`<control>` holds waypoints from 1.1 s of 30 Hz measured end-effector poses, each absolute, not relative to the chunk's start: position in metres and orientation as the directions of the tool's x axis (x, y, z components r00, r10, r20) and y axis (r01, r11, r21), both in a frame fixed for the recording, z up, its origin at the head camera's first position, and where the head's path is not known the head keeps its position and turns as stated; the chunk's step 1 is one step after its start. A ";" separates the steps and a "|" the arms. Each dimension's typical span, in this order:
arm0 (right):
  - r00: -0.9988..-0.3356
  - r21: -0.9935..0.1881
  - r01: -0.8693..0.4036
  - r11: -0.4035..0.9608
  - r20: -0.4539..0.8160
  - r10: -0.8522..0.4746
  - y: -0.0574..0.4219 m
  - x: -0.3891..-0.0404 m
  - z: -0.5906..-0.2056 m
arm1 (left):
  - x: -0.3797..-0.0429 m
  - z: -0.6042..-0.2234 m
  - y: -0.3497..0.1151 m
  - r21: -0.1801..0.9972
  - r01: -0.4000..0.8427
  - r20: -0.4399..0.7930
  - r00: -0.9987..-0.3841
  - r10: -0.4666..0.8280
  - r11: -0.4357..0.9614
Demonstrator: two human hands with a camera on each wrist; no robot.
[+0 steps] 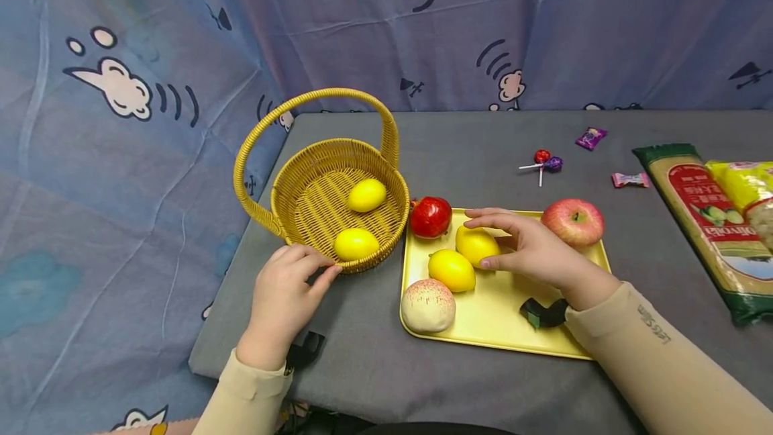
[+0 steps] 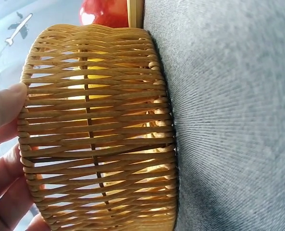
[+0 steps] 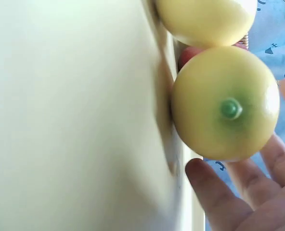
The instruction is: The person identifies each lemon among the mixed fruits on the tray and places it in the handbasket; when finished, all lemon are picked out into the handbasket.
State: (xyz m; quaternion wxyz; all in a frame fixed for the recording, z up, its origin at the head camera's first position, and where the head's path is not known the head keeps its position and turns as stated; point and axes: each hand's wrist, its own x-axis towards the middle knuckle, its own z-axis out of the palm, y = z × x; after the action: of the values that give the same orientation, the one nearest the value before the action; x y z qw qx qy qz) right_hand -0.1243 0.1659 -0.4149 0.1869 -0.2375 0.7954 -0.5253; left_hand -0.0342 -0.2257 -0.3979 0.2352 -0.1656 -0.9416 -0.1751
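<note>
My left hand (image 1: 286,294) pinches the near rim of a yellow wicker basket (image 1: 302,161), thumb outside, as the left wrist view also shows. Inside the basket lie two lemons, one toward the back (image 1: 366,195) and one by the near wall (image 1: 356,244). Over the yellow tray (image 1: 501,327), my right hand (image 1: 534,250) reaches around a lemon (image 1: 476,246) with fingers spread. In the right wrist view that lemon (image 3: 224,103) shows its green tip, and fingertips (image 3: 199,173) stand close beside it. Another lemon (image 1: 451,270) lies against it on the tray.
The tray also holds a peach (image 1: 429,305) and an apple (image 1: 572,222); a pomegranate (image 1: 431,217) sits at its back left corner. Lollipops (image 1: 546,162), wrapped candies (image 1: 590,137) and food packages (image 1: 706,220) lie farther right. The basket handle (image 1: 314,96) stands upright.
</note>
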 end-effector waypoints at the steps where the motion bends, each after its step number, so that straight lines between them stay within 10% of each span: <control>1: -0.816 -0.923 -0.183 0.338 -0.049 -0.576 0.166 -0.124 -0.416 | -0.034 -0.398 -0.226 0.253 0.393 0.500 -0.836 0.228 0.884; 33: -0.862 -0.905 -0.170 0.390 -0.055 -0.504 0.165 -0.125 -0.418 | -0.036 -0.397 -0.227 0.228 0.371 0.478 -0.848 0.228 0.900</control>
State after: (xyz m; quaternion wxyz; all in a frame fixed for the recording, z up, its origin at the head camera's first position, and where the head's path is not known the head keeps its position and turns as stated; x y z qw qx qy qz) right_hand -0.1253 0.1651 -0.4180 0.1628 -0.2059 0.8176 -0.5124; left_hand -0.0356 -0.2272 -0.3967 0.2259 -0.1580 -0.9482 -0.1579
